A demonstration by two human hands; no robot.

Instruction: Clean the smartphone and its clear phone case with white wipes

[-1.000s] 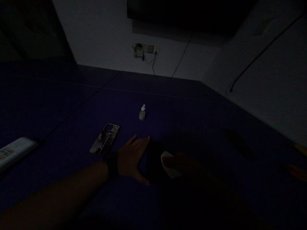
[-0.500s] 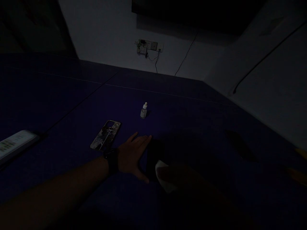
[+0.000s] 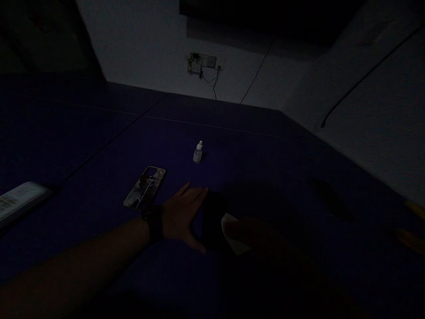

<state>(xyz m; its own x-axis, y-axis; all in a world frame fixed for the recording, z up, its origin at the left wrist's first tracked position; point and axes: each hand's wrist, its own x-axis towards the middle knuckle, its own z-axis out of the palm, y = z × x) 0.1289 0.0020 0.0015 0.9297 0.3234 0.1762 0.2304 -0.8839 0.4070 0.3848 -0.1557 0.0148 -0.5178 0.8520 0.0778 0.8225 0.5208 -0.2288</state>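
My left hand (image 3: 182, 217), a dark watch (image 3: 153, 221) on its wrist, lies flat with fingers and thumb apart. Its fingertips and thumb tip reach the left edge of a dark flat object (image 3: 212, 217), whose kind the gloom hides. Over that object my right hand (image 3: 255, 232), mostly lost in shadow, presses a white cloth or tissue (image 3: 234, 239) under its fingers. Just behind the left wrist lies a patterned phone case (image 3: 145, 188) with a camera cutout. Beyond my hands a small white-capped dropper bottle (image 3: 197, 153) stands upright.
The dark blue surface (image 3: 172, 137) runs back to a pale wall with sockets (image 3: 207, 61) and hanging cables. A white box-like object (image 3: 23, 199) lies at far left. On the right are a dark flat object (image 3: 330, 199) and orange-yellow items (image 3: 410, 239).
My right hand has slid the white cloth or tissue a little to the right and away from me over the dark object. My left hand stays in place.
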